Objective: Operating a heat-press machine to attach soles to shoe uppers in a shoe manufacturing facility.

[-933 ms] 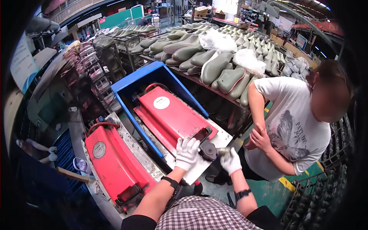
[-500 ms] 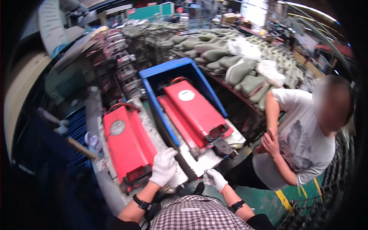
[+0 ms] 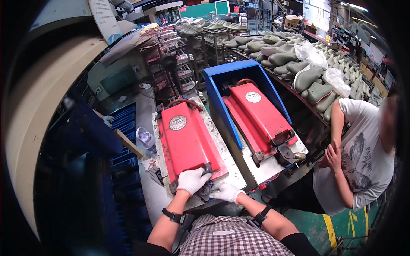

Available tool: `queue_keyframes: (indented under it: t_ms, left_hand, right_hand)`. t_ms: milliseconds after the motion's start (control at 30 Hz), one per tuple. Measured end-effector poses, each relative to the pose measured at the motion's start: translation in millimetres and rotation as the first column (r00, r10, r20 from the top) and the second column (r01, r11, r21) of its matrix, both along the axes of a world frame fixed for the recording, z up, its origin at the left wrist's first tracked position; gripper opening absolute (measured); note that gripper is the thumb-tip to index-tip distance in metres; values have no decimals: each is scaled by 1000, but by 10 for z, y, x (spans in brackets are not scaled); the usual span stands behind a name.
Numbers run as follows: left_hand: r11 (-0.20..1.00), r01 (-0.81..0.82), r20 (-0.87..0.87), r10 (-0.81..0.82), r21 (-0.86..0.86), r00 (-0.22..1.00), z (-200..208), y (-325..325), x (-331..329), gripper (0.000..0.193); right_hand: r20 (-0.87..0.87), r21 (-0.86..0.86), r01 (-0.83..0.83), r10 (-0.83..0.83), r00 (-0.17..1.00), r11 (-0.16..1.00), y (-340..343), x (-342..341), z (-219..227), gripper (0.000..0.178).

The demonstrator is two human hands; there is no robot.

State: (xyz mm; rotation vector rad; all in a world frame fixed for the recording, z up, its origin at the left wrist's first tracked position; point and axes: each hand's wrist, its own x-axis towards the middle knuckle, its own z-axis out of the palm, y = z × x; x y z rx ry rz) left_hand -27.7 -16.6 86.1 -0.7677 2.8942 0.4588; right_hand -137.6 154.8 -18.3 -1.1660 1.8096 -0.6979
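Observation:
Two machines with red metal covers stand side by side in front of me. My left hand, in a white knit glove, is closed around the black handle at the near end of the left red cover. That cover lies flat on its pale base plate. Just right of it, my gloved right hand is closed beside a dark round fitting on the machine's front. Its fingertips are partly hidden, so what they hold cannot be made out. The right red cover sits inside a blue hood.
A person in a white T-shirt stands at the right, hands together. Behind the machines, a rack holds many grey-green boots and clear plastic bags. A lilac clog and a wooden-handled tool lie at the left.
My view has swung left, shifting the scene rightward. My left hand has gone from above the left machine's corner to its black handle. My right hand has come in to the front fitting.

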Motion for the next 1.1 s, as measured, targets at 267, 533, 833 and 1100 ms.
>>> queue_keyframes:
  t_ms: [267,533,833,1100]
  left_hand:
    - [913,-90,216,2,398,976,109,-187,-170,59]
    - [840,-85,105,33,535,994,-72,-215,-199,52]
    - [905,-111,145,56,412,988,-183,-241,-249,51]
    - [922,-130,150,80,364,985,-143,-204,-227,52]
  right_hand:
    - [-28,-11,4,-5,1000,1000,46,53,114,55]
    - [-103,-56,44,-50,993,997,126,86,235,55]
    - [-119,-82,104,-113,986,991,127,118,223,51]
    - [-62,-89,124,-129,990,988,102,139,185,51]
